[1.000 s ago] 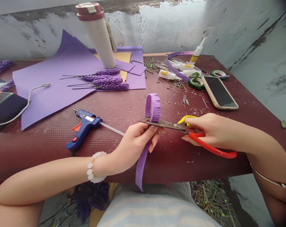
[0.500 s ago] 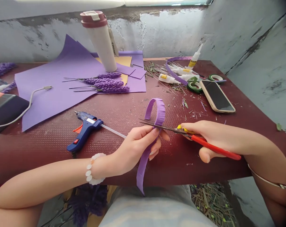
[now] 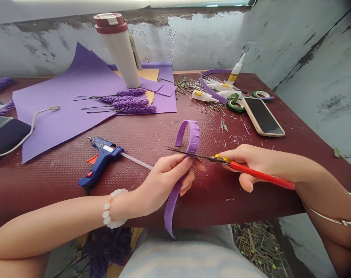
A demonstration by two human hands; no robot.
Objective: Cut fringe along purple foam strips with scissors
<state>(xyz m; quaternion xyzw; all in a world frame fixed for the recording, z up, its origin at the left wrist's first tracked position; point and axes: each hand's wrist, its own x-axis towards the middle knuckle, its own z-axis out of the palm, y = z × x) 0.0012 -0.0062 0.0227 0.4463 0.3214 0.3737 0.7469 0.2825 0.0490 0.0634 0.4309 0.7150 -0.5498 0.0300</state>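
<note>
A narrow purple strip (image 3: pixel 194 138) is pinched between the thumb and fingers of my left hand (image 3: pixel 166 179). Its upper part curls over in a loop with small slits along one edge, and its tail hangs down past the table's front edge. My right hand (image 3: pixel 251 164) grips a pair of scissors (image 3: pixel 253 173) with red and yellow handles. The blades lie across the strip just above my left thumb and look nearly closed. A blue hot glue gun (image 3: pixel 101 160) with a clear glue stick lies left of my left hand.
Behind are large purple sheets (image 3: pixel 59 112), purple flower stems (image 3: pixel 129 103) and an upright coffee tumbler (image 3: pixel 120 54). At the right lie a phone (image 3: pixel 264 116), green tape rolls (image 3: pixel 235 103), small glue bottles (image 3: pixel 204 95), wires and scraps. A white cable (image 3: pixel 34 125) lies at the left.
The whole view has shifted slightly, so everything sits a little further left. Both hands keep nearly the same pose, with the scissor blades still across the strip.
</note>
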